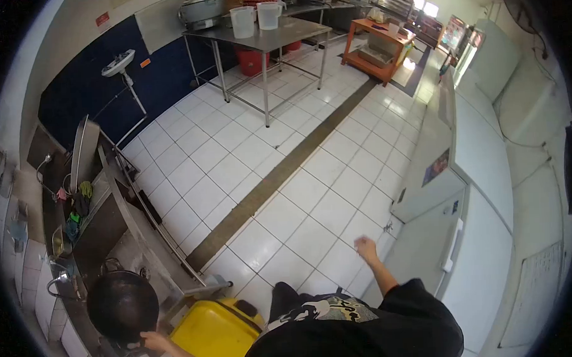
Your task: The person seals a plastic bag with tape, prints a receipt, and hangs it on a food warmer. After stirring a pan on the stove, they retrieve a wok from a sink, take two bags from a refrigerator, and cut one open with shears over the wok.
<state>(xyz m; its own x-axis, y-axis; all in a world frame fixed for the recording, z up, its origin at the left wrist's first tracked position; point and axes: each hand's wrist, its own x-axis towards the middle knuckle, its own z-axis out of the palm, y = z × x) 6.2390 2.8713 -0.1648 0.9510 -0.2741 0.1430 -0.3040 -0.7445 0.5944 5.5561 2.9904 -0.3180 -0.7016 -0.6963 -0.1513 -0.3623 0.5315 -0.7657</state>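
Observation:
At the lower left, my left hand [155, 341] is closed on the near edge of a round black wok [122, 305]. The wok is over the metal sink [128, 247], its dark inside facing up. Whether it rests on the sink cannot be made out. My right hand [366, 249] hangs out over the white floor tiles, away from any object. Its fingers look curled in, and nothing shows in them.
A yellow bin lid [213, 335] is right beside the sink. White chest freezers [426, 236] line the right side. Ahead stand a steel table [281, 39] with plastic jugs and an orange trolley [373, 53]. A floor drain strip [286, 178] crosses the tiles.

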